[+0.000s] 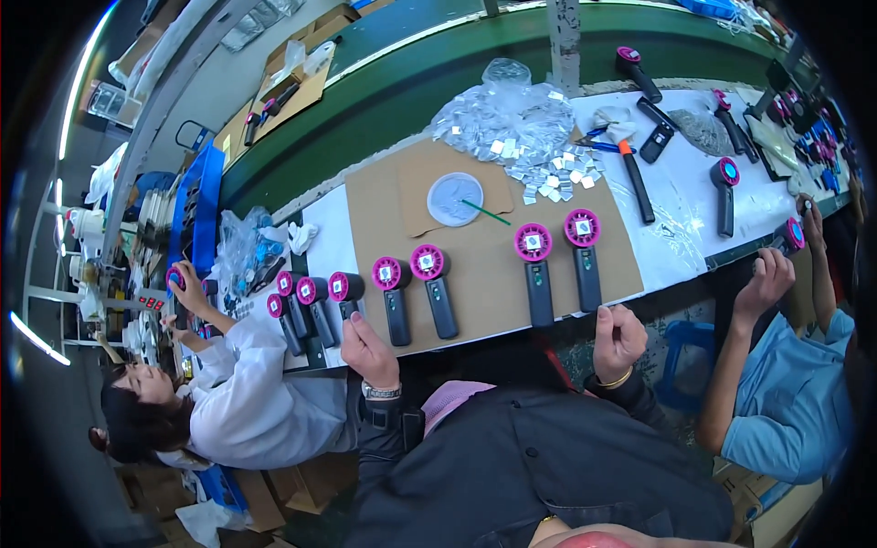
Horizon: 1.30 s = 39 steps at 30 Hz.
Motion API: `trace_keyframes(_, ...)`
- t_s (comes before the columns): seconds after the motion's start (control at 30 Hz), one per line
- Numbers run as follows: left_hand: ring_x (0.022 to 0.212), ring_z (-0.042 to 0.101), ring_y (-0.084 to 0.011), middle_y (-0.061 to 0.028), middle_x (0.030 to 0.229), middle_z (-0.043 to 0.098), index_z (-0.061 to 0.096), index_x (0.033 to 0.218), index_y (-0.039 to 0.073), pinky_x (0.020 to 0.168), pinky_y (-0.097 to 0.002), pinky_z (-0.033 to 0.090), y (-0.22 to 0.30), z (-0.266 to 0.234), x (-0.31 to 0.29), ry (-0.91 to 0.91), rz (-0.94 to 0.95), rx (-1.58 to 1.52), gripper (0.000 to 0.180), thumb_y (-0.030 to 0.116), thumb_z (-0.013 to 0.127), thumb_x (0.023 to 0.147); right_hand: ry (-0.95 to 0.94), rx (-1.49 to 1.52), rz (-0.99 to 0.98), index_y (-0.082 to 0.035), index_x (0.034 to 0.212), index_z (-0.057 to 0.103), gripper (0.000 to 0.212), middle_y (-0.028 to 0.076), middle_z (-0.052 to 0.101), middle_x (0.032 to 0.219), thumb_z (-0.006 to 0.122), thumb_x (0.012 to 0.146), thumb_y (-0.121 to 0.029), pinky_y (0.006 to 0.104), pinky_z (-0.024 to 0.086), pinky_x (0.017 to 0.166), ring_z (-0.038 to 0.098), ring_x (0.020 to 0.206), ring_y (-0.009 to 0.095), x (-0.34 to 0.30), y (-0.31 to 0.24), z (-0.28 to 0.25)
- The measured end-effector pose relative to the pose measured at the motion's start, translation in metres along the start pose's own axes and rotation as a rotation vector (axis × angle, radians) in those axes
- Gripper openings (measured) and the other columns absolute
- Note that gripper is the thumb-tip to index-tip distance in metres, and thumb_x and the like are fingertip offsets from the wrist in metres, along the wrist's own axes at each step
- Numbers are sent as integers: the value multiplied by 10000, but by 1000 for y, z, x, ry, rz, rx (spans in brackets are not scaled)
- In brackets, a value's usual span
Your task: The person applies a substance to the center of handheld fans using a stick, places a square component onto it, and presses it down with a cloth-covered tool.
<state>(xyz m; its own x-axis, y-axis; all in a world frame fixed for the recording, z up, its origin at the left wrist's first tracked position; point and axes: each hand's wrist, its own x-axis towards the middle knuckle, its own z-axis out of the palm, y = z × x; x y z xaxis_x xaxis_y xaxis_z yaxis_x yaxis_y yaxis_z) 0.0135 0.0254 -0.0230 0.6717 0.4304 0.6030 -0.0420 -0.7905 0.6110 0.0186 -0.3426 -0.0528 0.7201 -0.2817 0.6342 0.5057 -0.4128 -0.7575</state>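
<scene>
A row of handheld fans, with magenta round heads and dark handles, lies along a brown cardboard sheet [493, 315]; white squares sit on their heads. My left hand [370, 354] is closed at the lower end of the handle of one fan [345, 287]; whether it grips the handle cannot be made out. My right hand [621, 340] is closed beside the handle end of the rightmost fan [586, 269] in the row, its contents hidden. Between my hands lie more fans, one of them a fan [539, 292] with its handle toward me. Beyond them is a round white dish [454, 199] with a green stick [484, 212].
Small silvery-white squares [553, 173] are heaped by a clear plastic bag [507, 87]. Pliers [607, 144] and an orange-and-black tool [637, 183] lie at right. Co-workers sit on both sides, a white sleeve [251, 370] at left and a blue shirt [790, 393] at right.
</scene>
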Motion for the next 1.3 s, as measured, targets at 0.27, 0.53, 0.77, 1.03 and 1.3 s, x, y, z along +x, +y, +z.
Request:
trace_keyframes(0.27, 589, 504, -288, -151, 699, 521, 551, 900, -15, 573, -420, 389, -11, -2, -5, 5, -80, -63, 294, 127, 513, 1154, -11, 23, 18, -33, 889, 584, 207, 14, 488, 660, 756, 988, 28, 284, 316, 511, 409, 542, 91, -8, 2, 4)
trace_keyframes(0.53, 675, 615, -265, -153, 798, 618, 655, 1082, -19, 637, -370, 480, -10, -7, 1, 42, -30, -45, 179, 115, 549, 1137, -5, 179, 162, -5, 1052, 613, 72, -26, 573, 820, 681, 1064, 16, 190, 364, 629, 444, 682, 17, -10, -13, 18)
trace_keyframes(0.77, 653, 543, -122, -53, 767, 611, 647, 1075, -16, 604, -320, 440, -27, -16, -2, 89, -97, -68, 171, 137, 600, 1134, -63, 131, 156, 21, 1134, 638, 88, -36, 585, 847, 691, 1064, 20, 168, 371, 636, 451, 692, 1, -15, -6, 26)
trace_keyframes(1.03, 673, 571, -112, -60, 796, 638, 644, 1109, -19, 621, -298, 447, -69, -39, 6, 109, -247, 81, 178, 158, 671, 1101, -91, 138, 126, 19, 1108, 637, 88, -32, 593, 839, 709, 1060, 3, 164, 362, 619, 454, 684, 1, -19, -7, 33)
trace_keyframes(1.3, 1005, 655, -330, -172, 1071, 698, 616, 1297, -34, 898, -472, 520, -135, -42, 34, 47, -134, 419, 497, 247, 833, 949, -152, 141, 82, -4, 1000, 621, 119, -1, 598, 805, 724, 1056, -25, 196, 364, 618, 462, 678, 34, -20, -10, 43)
